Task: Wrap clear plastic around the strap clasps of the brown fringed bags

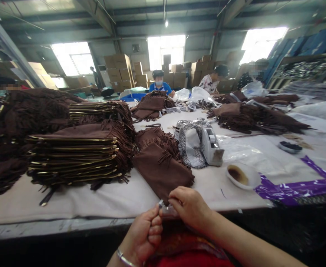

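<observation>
Holding a small shiny piece (pixel 160 203) in fingers of left hand (pixel 147 231); pinching narrowly beside with right hand (pixel 190 207), cannot tell on what. Seems fine handling at near corner of brown pouch (pixel 163 168) on desk (pixel 82 202); next calls for steady pinch.

i'm seeing matt cloth on the flat brown fringed pouch (pixel 164 168); crumpled purple plastic film (pixel 275 189) is shining glossily.
</observation>
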Available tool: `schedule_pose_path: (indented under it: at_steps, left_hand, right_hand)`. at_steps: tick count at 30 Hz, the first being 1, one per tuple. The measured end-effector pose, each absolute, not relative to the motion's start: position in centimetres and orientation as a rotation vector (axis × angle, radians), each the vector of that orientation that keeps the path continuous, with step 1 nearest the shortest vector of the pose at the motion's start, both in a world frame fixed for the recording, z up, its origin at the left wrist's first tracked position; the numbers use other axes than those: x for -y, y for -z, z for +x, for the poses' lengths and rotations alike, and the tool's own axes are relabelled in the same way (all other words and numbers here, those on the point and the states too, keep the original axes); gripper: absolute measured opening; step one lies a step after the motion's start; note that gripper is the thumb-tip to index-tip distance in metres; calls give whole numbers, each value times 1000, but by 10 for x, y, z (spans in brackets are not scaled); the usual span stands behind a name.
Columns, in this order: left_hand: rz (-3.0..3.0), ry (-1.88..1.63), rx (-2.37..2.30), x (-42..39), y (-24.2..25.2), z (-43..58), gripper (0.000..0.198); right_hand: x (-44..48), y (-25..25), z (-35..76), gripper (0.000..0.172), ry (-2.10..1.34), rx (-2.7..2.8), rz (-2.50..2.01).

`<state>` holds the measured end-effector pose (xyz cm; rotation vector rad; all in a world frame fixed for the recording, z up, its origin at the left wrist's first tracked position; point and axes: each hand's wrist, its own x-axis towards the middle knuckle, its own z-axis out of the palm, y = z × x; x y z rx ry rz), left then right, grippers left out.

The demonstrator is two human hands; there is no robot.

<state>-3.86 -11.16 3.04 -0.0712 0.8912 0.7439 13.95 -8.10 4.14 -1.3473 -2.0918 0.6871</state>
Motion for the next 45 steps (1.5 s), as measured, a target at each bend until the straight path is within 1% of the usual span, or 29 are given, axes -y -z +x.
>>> schedule_pose_path:
  at_steps: [3, 6, 8, 11, 14, 19, 21, 22, 23, 25, 26, 27, 28, 30, 33, 34, 36, 38, 39, 41, 43, 45]
  left_hand:
    - [-40, -752, -929, 112, -34, -36, 32]
    - [-12, -762, -984, 113, -37, -34, 33]
    - [-38, -761, -988, 113, -36, -35, 34]
    - [-118, -754, -893, 113, -34, -38, 34]
    - [-166, -766, -824, 113, -35, -39, 35]
    - [-53, -691, -932, 118, -41, -24, 34]
    - [145, -695, -1063, 122, -40, -17, 33]
    - [302, -715, -1161, 124, -38, -16, 33]
    - [506, -748, -1270, 127, -35, -16, 33]
    - [1009, -817, -1483, 131, -26, -20, 33]
    - [1268, -833, -1571, 134, -21, -24, 33]
    - [1504, -827, -1640, 136, -16, -28, 32]
    - [1703, -801, -1690, 139, -11, -32, 31]
    - [1961, -696, -1765, 143, -3, -40, 30]
    - [2124, -597, -1807, 146, 3, -44, 29]
    - [2130, -607, -1803, 146, 3, -44, 27]
    - [2066, -692, -1771, 145, 2, -44, 20]
    - [1885, -834, -1692, 143, -1, -43, 12]
    - [1734, -891, -1627, 142, -4, -42, 10]
    - [1290, -922, -1447, 140, -9, -40, 21]
    - [765, -844, -1200, 137, -14, -36, 34]
    - [360, -783, -945, 135, -18, -31, 41]
  right_hand:
    - [71, -50, 141, 16, -539, 2298, -1028]
    - [60, -48, 135, 9, -370, 2520, -882]
    - [57, -43, 129, 10, -289, 2607, -822]
    - [60, -33, 123, 13, -200, 2596, -824]
    - [67, -23, 116, 11, -89, 2510, -873]
    - [69, -6, 102, 15, 119, 2374, -972]
    - [69, -4, 100, 13, 114, 2329, -1047]
    - [70, -4, 101, 7, 75, 2328, -1058]
    - [72, -5, 105, 11, 19, 2349, -1044]
    - [78, -7, 116, 41, -112, 2413, -984]
    - [82, -9, 124, 53, -171, 2418, -969]
    - [86, -11, 132, 57, -226, 2399, -971]
    - [89, -14, 139, 56, -276, 2365, -985]
    - [93, -21, 150, 49, -350, 2309, -1003]
    - [91, -39, 149, 42, -368, 2460, -949]
    - [89, -44, 145, 39, -345, 2544, -914]
    - [85, -52, 135, 26, -280, 2680, -840]
    - [81, -49, 124, 14, -206, 2731, -781]
    - [80, -44, 119, 12, -177, 2720, -766]
    - [80, -30, 113, 12, -153, 2620, -776]
    - [81, -16, 109, 9, -163, 2449, -825]
    - [83, -8, 107, 9, -190, 2281, -874]
